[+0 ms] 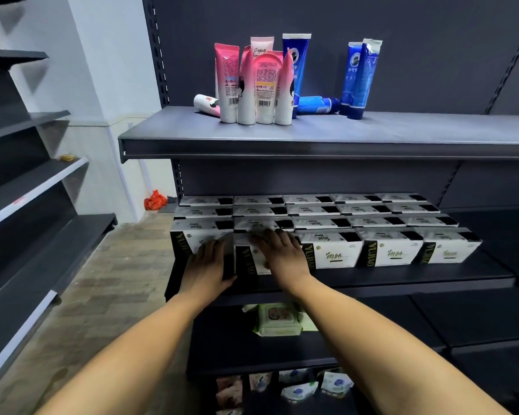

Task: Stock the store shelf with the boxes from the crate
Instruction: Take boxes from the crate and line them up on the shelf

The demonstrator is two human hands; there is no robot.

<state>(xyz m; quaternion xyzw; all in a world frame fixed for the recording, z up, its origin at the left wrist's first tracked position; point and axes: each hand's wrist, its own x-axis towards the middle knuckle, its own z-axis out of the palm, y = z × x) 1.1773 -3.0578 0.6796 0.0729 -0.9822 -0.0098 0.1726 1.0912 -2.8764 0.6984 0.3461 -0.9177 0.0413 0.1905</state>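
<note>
Both hands are on one box (250,262) in the front row of the middle shelf (402,280), second from the left end; the box is white with a black band down its front and stands a little forward of its neighbours. The left hand (209,265) lies at the box's 9 o'clock side, fingers straight and flat against it, thumb near the lower front corner. The right hand (282,253) rests flat on the top, fingers spread and reaching toward 12 o'clock; neither hand is closed round the box, though the fingertips are blurred. The other boxes (387,250) fill the shelf in rows running back and out toward 3 o'clock. On the upper shelf (372,130), at 12 o'clock, stand pink tubes (264,82) and blue tubes (361,76), some lying down. At 6 o'clock, one shelf down, is a green pack of wipes (277,320); an orange bag (155,200) lies on the floor at 10 o'clock.
</note>
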